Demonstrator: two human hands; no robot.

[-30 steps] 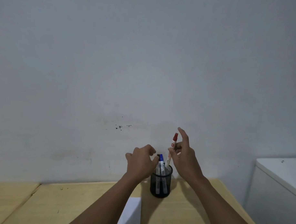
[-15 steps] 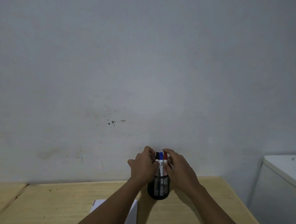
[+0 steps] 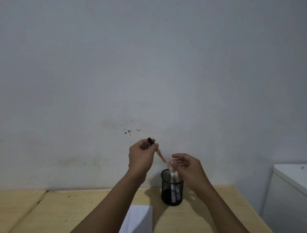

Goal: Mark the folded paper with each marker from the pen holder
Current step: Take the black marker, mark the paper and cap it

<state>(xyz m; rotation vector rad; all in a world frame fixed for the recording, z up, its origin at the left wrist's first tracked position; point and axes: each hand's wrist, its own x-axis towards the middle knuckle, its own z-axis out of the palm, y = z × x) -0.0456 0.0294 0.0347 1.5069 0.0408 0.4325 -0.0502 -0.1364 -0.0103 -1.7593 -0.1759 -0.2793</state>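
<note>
My left hand [image 3: 141, 157] is raised above and left of the black mesh pen holder [image 3: 171, 188], gripping a black-capped marker [image 3: 161, 155] near its cap. The marker slants down to the right, its lower end at the holder's mouth. My right hand [image 3: 189, 169] hovers just right of the holder's rim, with thumb and fingers curled around the marker's lower end. Blur hides whether they pinch it. White marker bodies show through the mesh. The folded white paper [image 3: 138, 221] lies on the wooden table [image 3: 65, 215], partly under my left forearm.
The holder stands near the table's back edge against a plain grey wall [image 3: 147, 73]. A white cabinet [image 3: 297, 182] stands beyond the table's right edge. A seam in the tabletop runs at the far left.
Both hands were clasped around the markers in the holder. My left hand has since risen up and left with the black-capped marker, and my right hand has shifted right.
</note>
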